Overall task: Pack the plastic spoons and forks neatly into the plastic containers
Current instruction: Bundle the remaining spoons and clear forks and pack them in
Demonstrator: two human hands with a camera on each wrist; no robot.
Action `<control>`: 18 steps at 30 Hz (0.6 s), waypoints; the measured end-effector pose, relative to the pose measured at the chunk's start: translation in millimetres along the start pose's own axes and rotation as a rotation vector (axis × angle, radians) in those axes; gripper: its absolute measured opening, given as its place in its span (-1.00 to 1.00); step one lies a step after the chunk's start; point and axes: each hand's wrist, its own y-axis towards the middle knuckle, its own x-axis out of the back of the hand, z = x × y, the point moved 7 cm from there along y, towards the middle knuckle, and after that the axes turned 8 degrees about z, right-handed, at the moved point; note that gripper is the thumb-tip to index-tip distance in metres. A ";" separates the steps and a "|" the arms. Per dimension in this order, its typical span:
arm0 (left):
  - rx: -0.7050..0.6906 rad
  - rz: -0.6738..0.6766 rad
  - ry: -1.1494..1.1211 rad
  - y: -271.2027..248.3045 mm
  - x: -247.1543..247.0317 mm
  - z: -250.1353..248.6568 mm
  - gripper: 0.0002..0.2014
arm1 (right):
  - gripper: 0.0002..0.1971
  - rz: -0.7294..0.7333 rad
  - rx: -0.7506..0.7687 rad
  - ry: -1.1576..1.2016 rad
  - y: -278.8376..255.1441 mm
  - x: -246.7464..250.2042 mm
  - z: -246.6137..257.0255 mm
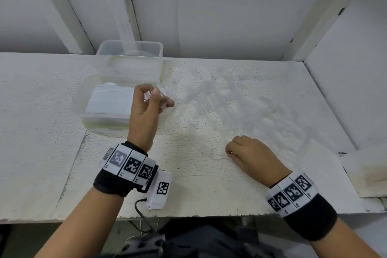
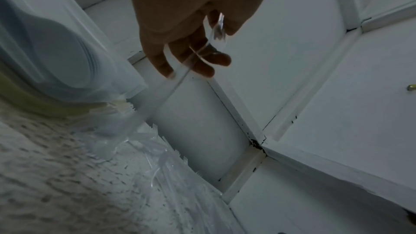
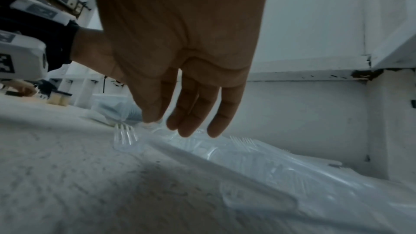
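The person's left hand (image 1: 146, 109) is hovering just right of the nearer plastic container (image 1: 104, 100), at about 10 o'clock from the middle of the white surface (image 1: 41, 132), and its fingers (image 2: 202, 63) are curling round a clear plastic utensil (image 2: 191, 60); the wrist view is showing a thin clear handle crossing the fingers, though whether it is a spoon or a fork is too blurred to tell. That nearer container is holding a flat white stack (image 1: 111, 104) and is sitting on a yellow-green base. Directly behind it, toward 11 o'clock and touching it or nearly so, a second clear container (image 1: 132, 56) is standing against the back wall (image 1: 230, 16). The loose pile of clear forks and spoons (image 1: 226, 100) is lying spread across the surface from 12 to 3 o'clock, well right of both containers. The right hand (image 1: 251, 155) is resting low at about 4 o'clock, at the near edge of that pile, with its fingers (image 3: 195, 116) hanging fairly straight and close together over the cutlery, the tips touching or just above it; I cannot tell whether they are gripping anything. One fork (image 3: 124, 140) is lying just left of those fingertips, tines up. Both wrists are wearing black bands with black-and-white marker tags (image 1: 129, 163).
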 end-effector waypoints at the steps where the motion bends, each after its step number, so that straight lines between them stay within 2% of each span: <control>1: -0.020 -0.001 0.019 0.0 -1.4 -1.6 -0.84 | -0.79 0.033 -0.029 0.021 -0.8 0.1 -2.2; 4: -0.058 0.060 0.105 -1.3 -10.9 -3.8 -0.84 | -0.53 0.221 -0.165 -0.012 -6.1 -15.4 -12.3; 6: -0.051 0.121 0.222 -2.8 -18.8 1.4 -0.84 | -0.51 0.264 -0.186 -0.068 -6.7 -20.4 -13.0; 10: 0.070 0.218 0.333 -8.1 -28.4 21.7 -0.79 | -0.64 0.170 -0.098 -0.031 -2.2 -18.4 -5.4; 14: 0.116 0.292 0.396 -11.2 -28.6 27.1 -0.84 | -0.40 0.049 -0.046 -0.071 -3.0 -12.8 -0.8; 16: 0.123 0.295 0.454 -11.6 -26.4 27.7 -0.82 | -0.52 0.015 0.005 0.036 -3.5 -4.4 4.3; 18: 0.136 0.285 0.490 -12.4 -25.1 28.3 -0.82 | -0.68 0.082 -0.015 0.155 -0.7 -1.4 4.7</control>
